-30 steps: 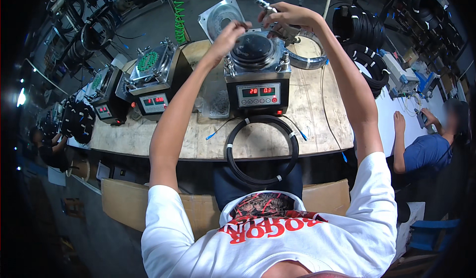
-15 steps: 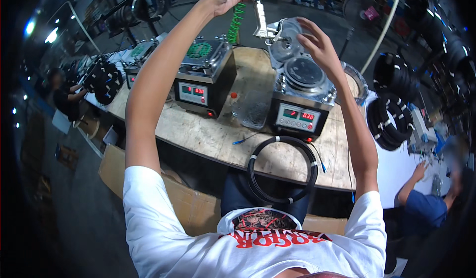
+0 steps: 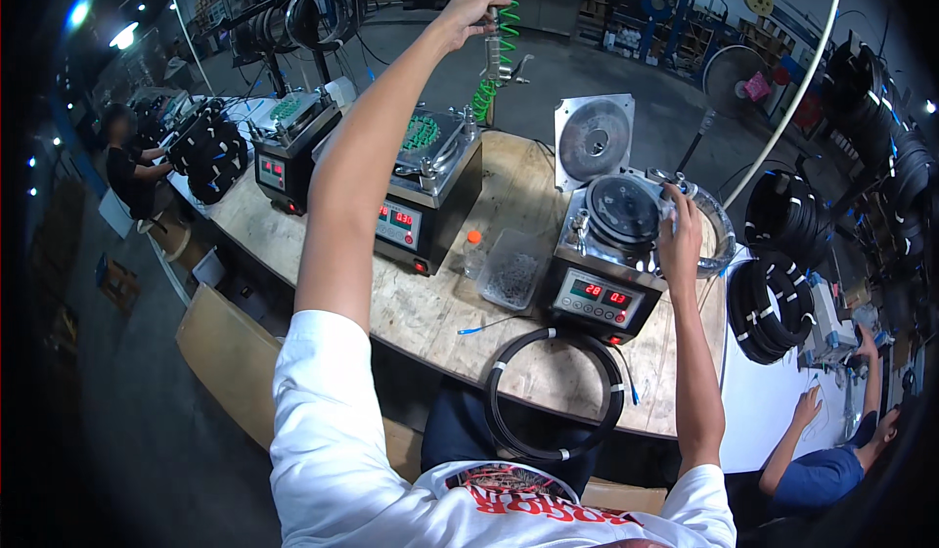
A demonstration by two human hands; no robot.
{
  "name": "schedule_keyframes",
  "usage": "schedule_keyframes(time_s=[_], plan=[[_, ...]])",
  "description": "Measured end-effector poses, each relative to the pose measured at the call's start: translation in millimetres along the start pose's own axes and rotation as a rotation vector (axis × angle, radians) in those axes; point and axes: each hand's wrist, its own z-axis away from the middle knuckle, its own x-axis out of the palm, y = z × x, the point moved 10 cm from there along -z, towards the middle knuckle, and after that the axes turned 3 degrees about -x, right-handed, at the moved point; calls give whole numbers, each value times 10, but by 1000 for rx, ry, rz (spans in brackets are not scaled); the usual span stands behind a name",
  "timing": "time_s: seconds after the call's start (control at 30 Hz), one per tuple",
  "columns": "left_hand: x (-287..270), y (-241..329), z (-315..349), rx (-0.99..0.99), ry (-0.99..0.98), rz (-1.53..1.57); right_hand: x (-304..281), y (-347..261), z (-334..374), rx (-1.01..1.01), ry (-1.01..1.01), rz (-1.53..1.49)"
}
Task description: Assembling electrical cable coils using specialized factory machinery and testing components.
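My left hand [image 3: 468,20] is raised at the top, its fingers closed on the upper end of a silver air blow gun [image 3: 494,54] hanging by a green coiled hose [image 3: 507,25]. Lower and to the right, my right hand [image 3: 681,233] rests at the right side of a boxy polishing machine [image 3: 602,299], beside its round black plate [image 3: 626,208]. Its fingers curl at the machine's corner; what they grip is hidden. Behind the plate stands a square metal plate with a round grey disc [image 3: 595,139]. A coiled black cable [image 3: 494,392] lies at the table's front edge.
A clear tub of small parts [image 3: 514,269] and an orange-capped bottle [image 3: 473,253] stand left of the machine. A second machine [image 3: 435,181] is further left. Black cable coils [image 3: 768,308] lie on the right. Co-workers sit at far left and right [image 3: 827,465].
My right hand has come down from beside the upright disc to the machine's right side. The blow gun, angled toward the disc before, now hangs straighter and away from it. The view has shifted.
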Motion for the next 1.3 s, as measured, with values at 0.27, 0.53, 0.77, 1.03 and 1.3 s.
schedule_keyframes(time_s=[0.27, 0.53, 0.77, 1.03, 1.3], plan=[[-78, -1336, -297, -242, 59, -199, 5, -28, -34, -6, -17, -23], [-184, -1820, -334, -249, 153, -299, 22, 15, -30, 31, -34, -76], [-357, -1730, -76, -280, 207, -340, 33, 53, 6, 79, -57, -74], [-85, -1034, 631, -59, 43, -407, 90, 203, -1, -54, 23, -101], [698, -1422, 2490, 3, -20, -331, 19, 265, -13, -62, 9, -64]])
